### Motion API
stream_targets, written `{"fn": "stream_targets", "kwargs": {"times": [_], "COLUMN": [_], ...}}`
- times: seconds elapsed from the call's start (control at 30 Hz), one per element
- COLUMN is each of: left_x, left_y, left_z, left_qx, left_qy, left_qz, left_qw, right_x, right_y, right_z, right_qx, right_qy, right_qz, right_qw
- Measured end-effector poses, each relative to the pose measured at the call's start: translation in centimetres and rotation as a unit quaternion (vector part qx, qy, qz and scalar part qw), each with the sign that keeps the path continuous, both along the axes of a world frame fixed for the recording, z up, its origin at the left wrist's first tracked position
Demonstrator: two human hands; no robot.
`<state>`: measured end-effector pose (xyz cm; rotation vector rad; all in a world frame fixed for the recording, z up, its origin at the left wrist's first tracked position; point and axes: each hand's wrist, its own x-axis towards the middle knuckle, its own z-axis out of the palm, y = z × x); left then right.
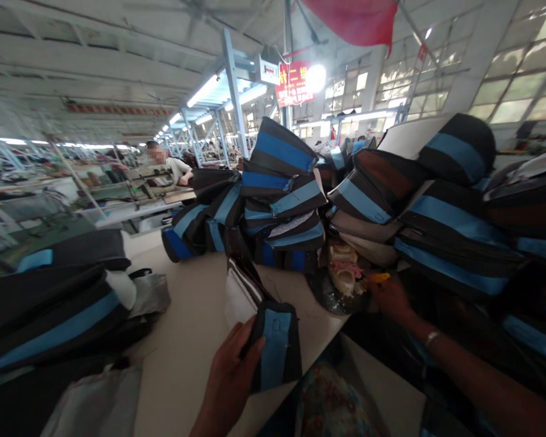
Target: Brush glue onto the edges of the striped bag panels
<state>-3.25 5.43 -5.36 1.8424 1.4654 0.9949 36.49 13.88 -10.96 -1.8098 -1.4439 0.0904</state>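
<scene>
A striped piece (279, 349), dark with a light blue band, stands tilted at the near edge of a pale bench (182, 315), just left of the wearer's lap. Its banded face is turned toward the wearer; the band's long axis runs nearly upright in view, from the near edge away, while a pale flap (237, 297) behind it stretches forward and slightly left.

The left hand (230, 370) is the nearer one, touching the piece from its left side: thumb on the banded face, fingers behind, pinching it. The piece lies to the right of this hand and well to the left of the right hand (391, 297), whose fingers seem closed on a small yellow handle (379, 278); the far end of that handle cannot be made out. Just left of the right hand is a crusted tub (339, 284).

Beyond, dark pieces with blue bands form a heap (459, 212) reaching across the far side and to the right; another pile (73, 321) lies at left. Farther left, a co-worker (164, 173) is at a machine under long lights.
</scene>
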Motion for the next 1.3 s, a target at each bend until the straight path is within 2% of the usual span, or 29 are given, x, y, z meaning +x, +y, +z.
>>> {"fn": "stream_targets", "kwargs": {"times": [0.07,0.13,0.17,0.2,0.27,0.3,0.37,0.47,0.63,0.7,0.77,0.87,1.0,1.13,1.3], "left_x": [0.6,1.4,1.8,2.2,2.9,3.1,3.4,3.3,2.8,2.8,2.8,2.9,2.7,2.8,3.9], "left_y": [-0.2,-0.3,-0.3,-0.3,-0.4,-0.4,-0.6,-0.9,-1.2,-1.3,-1.3,-1.4,-1.5,-1.6,-1.7], "left_z": [0.5,0.8,0.9,1.0,1.3,1.5,1.9,2.3,2.3,2.2,2.2,2.2,2.2,2.3,2.4], "left_qx": [0.004,0.017,0.025,0.030,0.030,0.026,0.020,0.020,0.012,0.014,0.019,0.021,0.013,0.024,0.065], "left_qy": [-0.026,-0.043,-0.049,-0.052,-0.053,-0.051,-0.053,-0.059,-0.062,-0.070,-0.074,-0.079,-0.081,-0.069,-0.037], "left_qz": [-0.006,-0.001,-0.002,-0.008,-0.029,-0.040,-0.057,-0.065,-0.057,-0.058,-0.055,-0.057,-0.051,-0.057,-0.048], "left_qw": [1.000,0.999,0.999,0.998,0.998,0.998,0.997,0.996,0.996,0.996,0.996,0.995,0.995,0.996,0.996], "right_x": [-1.3,-3.5,-5.0,-6.6,-9.8,-11.3,-13.6,-14.8,-12.2,-11.2,-10.9,-11.6,-11.9,-11.7,-14.2], "right_y": [-1.3,-3.0,-3.9,-4.8,-6.2,-6.7,-6.9,-6.5,-6.4,-6.7,-7.1,-7.5,-7.3,-7.1,-6.5], "right_z": [2.7,6.5,8.5,10.6,14.1,15.5,17.0,17.5,18.1,18.7,19.0,18.4,17.4,17.7,17.2], "right_qx": [0.026,0.064,0.101,0.142,0.204,0.227,0.238,0.211,0.111,0.099,0.114,0.153,0.127,0.152,0.177], "right_qy": [0.014,0.039,0.083,0.109,0.101,0.076,0.014,-0.074,-0.169,-0.183,-0.162,-0.115,-0.136,-0.111,-0.029], "right_qz": [0.031,0.079,0.131,0.201,0.336,0.395,0.486,0.552,0.565,0.556,0.547,0.540,0.536,0.507,0.516], "right_qw": [0.999,0.994,0.983,0.963,0.914,0.887,0.841,0.803,0.800,0.805,0.813,0.820,0.824,0.841,0.838]}}
